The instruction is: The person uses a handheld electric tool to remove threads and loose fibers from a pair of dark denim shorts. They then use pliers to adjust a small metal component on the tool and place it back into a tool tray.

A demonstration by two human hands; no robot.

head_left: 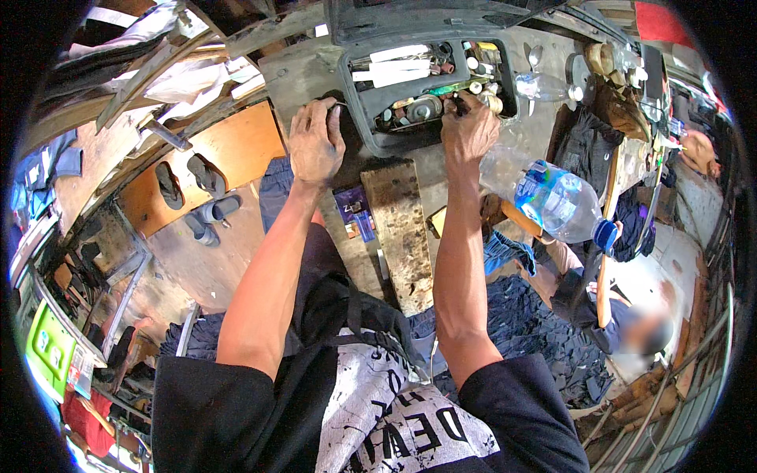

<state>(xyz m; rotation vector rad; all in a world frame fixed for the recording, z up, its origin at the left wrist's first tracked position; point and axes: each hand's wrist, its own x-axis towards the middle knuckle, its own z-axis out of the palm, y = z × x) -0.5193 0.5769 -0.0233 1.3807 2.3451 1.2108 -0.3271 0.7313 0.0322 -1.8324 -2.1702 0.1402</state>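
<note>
A black compartmented case point(364, 130) lies on the worktable in front of me, its dark lid point(426, 20) raised at the far side. White stick-like pieces point(398, 69) fill its far left compartment; small spools and bottles point(481, 67) crowd the right one. My right hand point(471, 134) reaches into the near part, fingers pinched among small parts, beside a round grey metal piece point(426, 109). What they grip is hidden. Just outside the case's left edge, my left hand point(317, 146) has its fingers curled together near a thin dark piece; its grip is unclear.
A large plastic bottle point(552, 197) with a blue cap lies right of my right forearm. Between my arms is a worn wooden block point(400, 229). A smaller clear bottle point(544, 87) lies right of the case. Another person point(607, 323) sits at the right, near dark cloth scraps point(536, 339).
</note>
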